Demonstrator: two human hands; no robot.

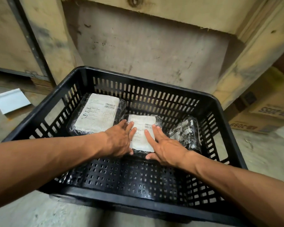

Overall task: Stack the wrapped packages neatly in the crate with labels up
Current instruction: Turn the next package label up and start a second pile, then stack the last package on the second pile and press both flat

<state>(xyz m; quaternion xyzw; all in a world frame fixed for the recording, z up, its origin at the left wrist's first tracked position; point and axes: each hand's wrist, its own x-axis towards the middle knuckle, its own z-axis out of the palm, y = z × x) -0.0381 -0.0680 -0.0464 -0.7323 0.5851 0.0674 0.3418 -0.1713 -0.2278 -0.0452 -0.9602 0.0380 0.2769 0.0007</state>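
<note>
A black slotted plastic crate (138, 203) sits on the concrete floor in front of me. Three packages in black wrap lie on its bottom. The large package (97, 115) lies at the far left, its white label up. The middle package (142, 128) also shows its white label. The right package (186, 133) lies against the right wall with a crumpled label on top. My left hand (120, 140) lies flat on the middle package's left edge. My right hand (164, 148) presses flat on its right side, thumb at its near edge.
Wooden crates (39, 38) and a grey wall stand behind the crate. Cardboard boxes (266, 112) are stacked at the right. A white flat piece (10, 102) lies on the floor at the left. The near half of the crate bottom (121, 174) holds nothing.
</note>
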